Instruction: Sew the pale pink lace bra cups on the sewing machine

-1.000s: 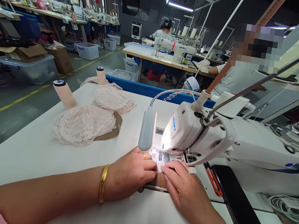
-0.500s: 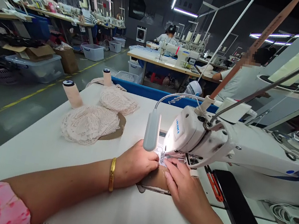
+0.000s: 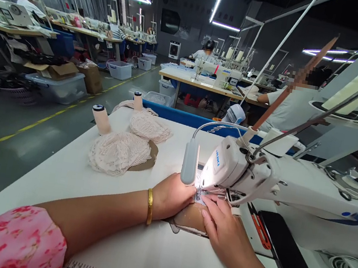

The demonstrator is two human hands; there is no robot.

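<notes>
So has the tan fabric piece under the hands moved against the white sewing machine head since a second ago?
Yes. The tan fabric piece has fed forward toward the needle of the white sewing machine head; more of it shows between the hands.

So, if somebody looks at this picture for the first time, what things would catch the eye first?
Probably the white sewing machine at centre right, its lamp glowing over the needle, where the left hand and right hand press a tan piece of fabric flat. Next, the piles of pale lace pieces on the white table to the left, beside two thread cones.
</notes>
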